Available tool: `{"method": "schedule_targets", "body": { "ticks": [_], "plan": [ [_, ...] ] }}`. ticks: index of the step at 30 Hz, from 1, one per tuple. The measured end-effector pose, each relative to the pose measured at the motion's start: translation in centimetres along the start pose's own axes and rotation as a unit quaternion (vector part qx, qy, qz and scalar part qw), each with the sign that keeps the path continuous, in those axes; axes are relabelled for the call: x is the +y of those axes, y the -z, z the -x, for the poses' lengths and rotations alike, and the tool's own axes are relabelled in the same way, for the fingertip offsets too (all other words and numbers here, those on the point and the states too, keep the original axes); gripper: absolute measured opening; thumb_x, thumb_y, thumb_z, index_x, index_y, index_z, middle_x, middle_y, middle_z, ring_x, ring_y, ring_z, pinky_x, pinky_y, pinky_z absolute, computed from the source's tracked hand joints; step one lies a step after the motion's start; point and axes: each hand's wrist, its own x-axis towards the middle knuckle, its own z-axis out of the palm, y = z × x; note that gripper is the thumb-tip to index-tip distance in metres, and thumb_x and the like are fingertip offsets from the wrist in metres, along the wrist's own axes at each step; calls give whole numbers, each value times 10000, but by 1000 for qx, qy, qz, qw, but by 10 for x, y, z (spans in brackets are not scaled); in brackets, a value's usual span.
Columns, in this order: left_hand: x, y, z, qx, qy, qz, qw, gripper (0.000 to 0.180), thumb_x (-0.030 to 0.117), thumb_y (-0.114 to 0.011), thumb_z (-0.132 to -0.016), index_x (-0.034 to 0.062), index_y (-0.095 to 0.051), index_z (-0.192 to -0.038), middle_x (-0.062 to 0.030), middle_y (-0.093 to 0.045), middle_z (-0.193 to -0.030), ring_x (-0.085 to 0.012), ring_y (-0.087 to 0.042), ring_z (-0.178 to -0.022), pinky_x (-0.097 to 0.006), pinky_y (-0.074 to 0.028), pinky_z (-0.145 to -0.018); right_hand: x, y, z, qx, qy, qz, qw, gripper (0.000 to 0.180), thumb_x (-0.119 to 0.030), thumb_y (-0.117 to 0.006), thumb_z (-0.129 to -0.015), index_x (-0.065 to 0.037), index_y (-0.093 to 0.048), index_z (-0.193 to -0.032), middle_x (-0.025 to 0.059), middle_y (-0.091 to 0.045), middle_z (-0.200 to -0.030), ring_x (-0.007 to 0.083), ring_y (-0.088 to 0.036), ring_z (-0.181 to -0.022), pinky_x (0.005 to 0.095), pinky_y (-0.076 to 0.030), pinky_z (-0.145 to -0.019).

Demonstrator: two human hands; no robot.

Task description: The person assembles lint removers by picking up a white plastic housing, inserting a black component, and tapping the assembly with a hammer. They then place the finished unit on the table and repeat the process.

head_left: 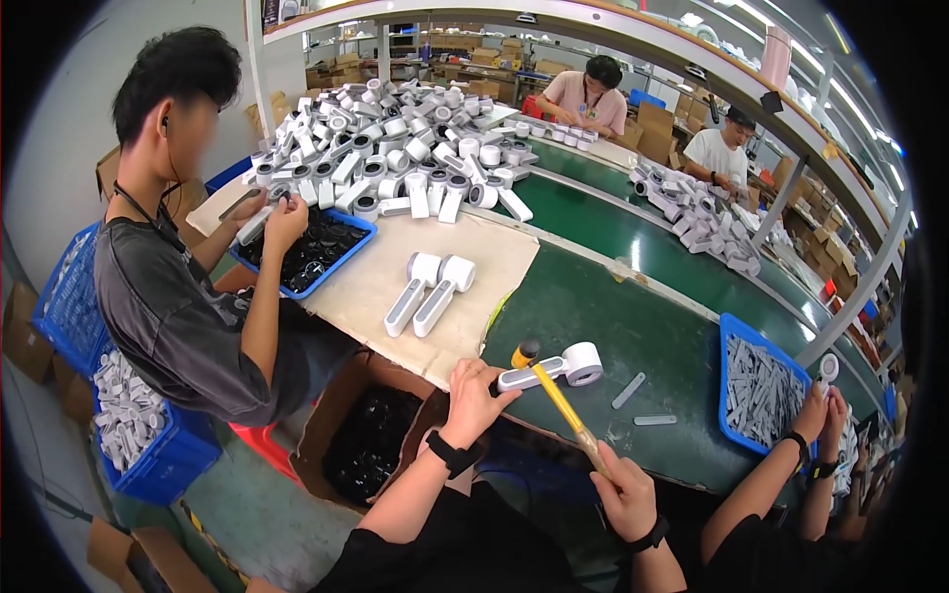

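Observation:
My left hand (471,400) grips the handle end of a white device (583,364) with a round drum-shaped head and a long handle with a grey inlay. It lies on the green table. My right hand (629,494) is closed around the handle of a hammer (561,399), its handle yellow and worn to bare wood near my fingers. The hammer's yellow-and-black head is over the device's handle; whether it touches cannot be made out. To the right lie two slim grey strips (629,390). Two similar white devices (440,287) rest on the beige sheet to the left.
A co-worker at left handles a part over a blue tray (361,242) of black pieces. Behind is a large heap of white devices (395,148). A blue tray (725,395) of grey strips stands at right, beside another person's hands (820,410). Below is a cardboard box (321,420).

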Motion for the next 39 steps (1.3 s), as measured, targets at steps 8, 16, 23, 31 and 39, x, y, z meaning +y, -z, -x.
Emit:
{"method": "schedule_targets", "body": {
  "ticks": [8,16,23,31,39],
  "plan": [
    [-1,-3,0,4,17,-12,1000,310,222,-859,-635,73,-736,-877,-61,-570,-820,-277,-517,-935,-396,-397,-840,3,-8,-2,-32,40,28,998,483,3,-698,-820,-36,-599,-1292,124,-618,-803,283,-627,-640,334,-489,-569],
    [1,1,-1,-33,40,-5,999,299,217,-864,-630,62,-733,-849,-46,-577,-759,-264,-523,-906,-386,-385,-824,2,-10,4,0,-2,23,1000,479,-14,-704,-820,-66,-615,-1288,128,-593,-774,288,-609,-630,350,-476,-560],
    [1,-1,0,-23,25,0,999,282,216,-861,-632,64,-726,-827,-45,-574,-747,-265,-525,-886,-386,-390,-797,20,-7,11,15,-40,40,998,486,8,-700,-818,-35,-604,-1293,131,-575,-758,290,-588,-624,346,-474,-576],
    [1,0,1,-19,26,-10,999,289,225,-861,-635,63,-728,-834,-53,-580,-754,-273,-523,-903,-386,-392,-811,19,-2,16,45,-50,61,996,472,-9,-690,-830,-60,-611,-1293,131,-581,-763,303,-594,-621,361,-477,-568],
    [7,3,-1,-41,45,-15,998,307,237,-860,-648,54,-731,-858,-70,-617,-815,-286,-529,-939,-398,-400,-847,21,-5,13,119,-20,17,993,470,-8,-684,-836,-58,-606,-1297,135,-572,-761,301,-585,-631,363,-466,-576]
  ]
}}
